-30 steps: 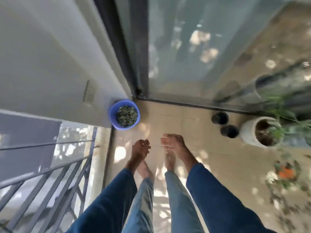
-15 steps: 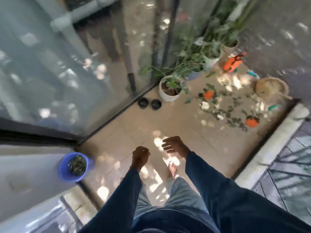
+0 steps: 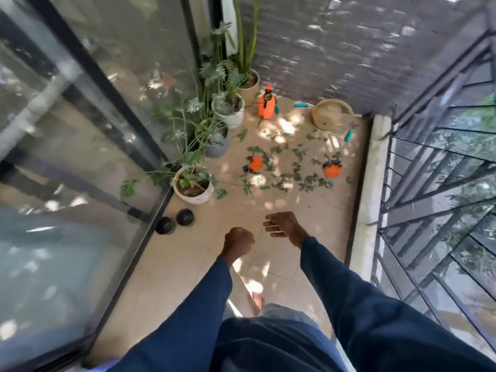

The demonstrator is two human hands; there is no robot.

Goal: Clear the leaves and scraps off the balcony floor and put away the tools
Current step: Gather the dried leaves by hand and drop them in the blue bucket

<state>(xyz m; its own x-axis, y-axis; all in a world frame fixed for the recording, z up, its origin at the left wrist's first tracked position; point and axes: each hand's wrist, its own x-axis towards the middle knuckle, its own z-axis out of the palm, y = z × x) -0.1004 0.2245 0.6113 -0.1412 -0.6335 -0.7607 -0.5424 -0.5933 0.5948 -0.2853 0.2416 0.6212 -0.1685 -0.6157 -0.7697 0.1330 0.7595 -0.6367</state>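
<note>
Green leaves and scraps (image 3: 288,167) lie scattered over the beige tiles at the far end of the balcony. Among them sit two small orange pots, one (image 3: 255,163) on its side and one (image 3: 332,169) nearer the railing. An orange spray bottle (image 3: 266,103) stands by the brick wall. Two teal-handled tools lie near a woven basket (image 3: 330,114), one (image 3: 301,105) to its left and one (image 3: 349,135) to its right. My left hand (image 3: 239,241) is a closed fist holding nothing. My right hand (image 3: 285,226) hangs with fingers spread, empty. Both hover well short of the leaves.
A row of potted plants, the nearest in a white pot (image 3: 193,189), lines the glass door (image 3: 88,162) on the left. Two small black pots (image 3: 175,220) stand by the door track. A metal railing (image 3: 429,183) and a low curb (image 3: 368,183) bound the right side.
The view has swung away from the blue bucket of leaves in the corner toward the far end of the balcony. The bucket has left the frame. Both hands stay empty in front of me.
</note>
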